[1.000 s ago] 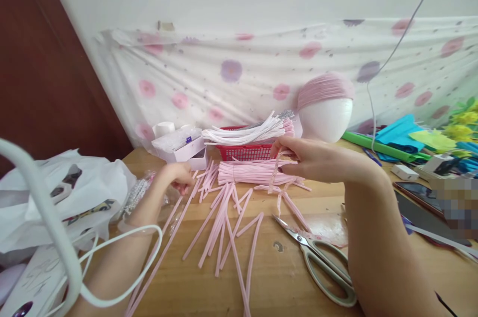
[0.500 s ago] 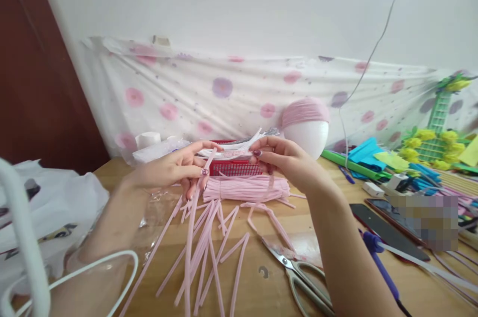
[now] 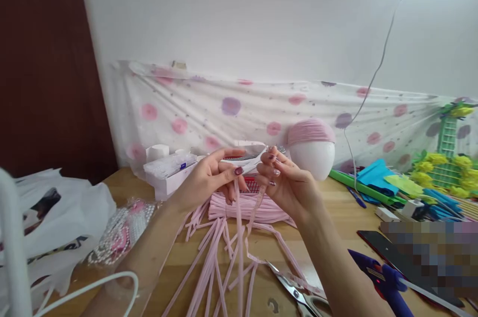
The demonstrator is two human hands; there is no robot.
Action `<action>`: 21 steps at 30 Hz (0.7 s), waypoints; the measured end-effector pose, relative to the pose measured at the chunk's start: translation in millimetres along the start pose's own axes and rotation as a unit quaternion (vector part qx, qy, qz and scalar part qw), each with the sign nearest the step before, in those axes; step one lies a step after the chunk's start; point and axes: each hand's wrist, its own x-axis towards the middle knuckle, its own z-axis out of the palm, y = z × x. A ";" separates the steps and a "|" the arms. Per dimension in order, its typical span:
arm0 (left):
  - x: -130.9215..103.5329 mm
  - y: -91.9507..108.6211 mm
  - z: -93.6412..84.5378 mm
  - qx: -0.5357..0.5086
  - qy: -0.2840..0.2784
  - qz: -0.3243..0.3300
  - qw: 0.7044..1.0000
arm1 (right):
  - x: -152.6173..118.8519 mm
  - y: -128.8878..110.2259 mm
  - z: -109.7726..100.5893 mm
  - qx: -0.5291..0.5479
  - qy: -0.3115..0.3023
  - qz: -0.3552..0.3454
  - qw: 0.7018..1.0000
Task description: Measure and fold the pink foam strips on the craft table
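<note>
Between thumb and fingers, my left hand [image 3: 220, 173] pinches the top of a long pink strip [image 3: 240, 242] that hangs down over the table. My right hand [image 3: 286, 177] is closed on a thin pale pink measuring tape [image 3: 255, 210], whose lower end trails toward the scissors [image 3: 295, 292]. Both hands are raised close together, in front of a red basket [image 3: 252, 185] of white and silver strips. Below them lies a bundle of pink strips [image 3: 224, 206], with several loose pink strips [image 3: 209, 267] fanned toward me.
A white ball wrapped in pink [image 3: 311, 150] stands behind. At right are a blue glue gun [image 3: 377, 274], a dark phone [image 3: 392, 257] and coloured sheets [image 3: 377, 177]. Bagged beads [image 3: 125, 227], a white box [image 3: 168, 177] and white plastic bags [image 3: 67, 217] are at left.
The view has tilted up and shifted left. My hands have come closer together. The tape stretched between them now hangs from my right hand, and the strip in my left hand hangs nearly straight.
</note>
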 end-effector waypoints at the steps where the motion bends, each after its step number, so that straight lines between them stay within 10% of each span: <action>1: -0.7 -0.5 2.3 -0.001 0.008 0.009 1.000 | -0.4 1.0 1.6 0.004 -0.008 0.031 0.999; 7: -2.0 1.2 9.5 0.011 0.097 0.073 0.993 | -2.8 6.1 4.9 -0.049 -0.081 0.210 0.973; 14: -2.0 3.5 12.7 0.010 0.208 0.021 0.978 | -10.7 14.6 13.1 -0.341 -0.098 0.075 0.932; 21: -3.4 5.6 13.2 0.023 0.201 0.008 0.979 | -13.3 24.3 16.8 -0.424 -0.159 0.010 0.892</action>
